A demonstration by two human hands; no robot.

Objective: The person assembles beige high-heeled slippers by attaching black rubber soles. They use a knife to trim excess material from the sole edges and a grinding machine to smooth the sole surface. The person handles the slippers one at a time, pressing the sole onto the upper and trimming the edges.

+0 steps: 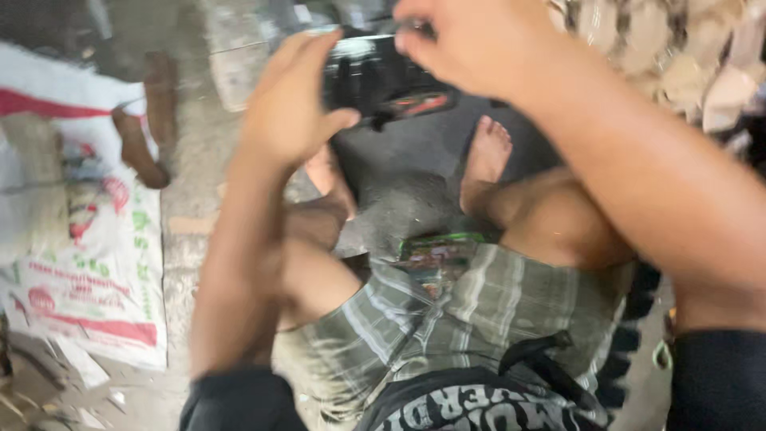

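A dark, flat rectangular object (383, 80) with a red mark on it, much like a phone or small device, is raised in front of me with both hands on it. My left hand (291, 104) grips its left end, thumb along the lower edge. My right hand (467, 44) closes over its top right corner. The picture is blurred, so the object's details are unclear. Below it are my bare feet (487, 156) and bent legs, in plaid shorts (471, 311).
A white printed sack (88, 263) lies on the floor to the left, with brown sandals (148, 120) beside it. A dark mat (407, 191) lies under my feet. A small colourful packet (435, 255) rests on my lap. Pale broken pieces (686, 48) are heaped at the upper right.
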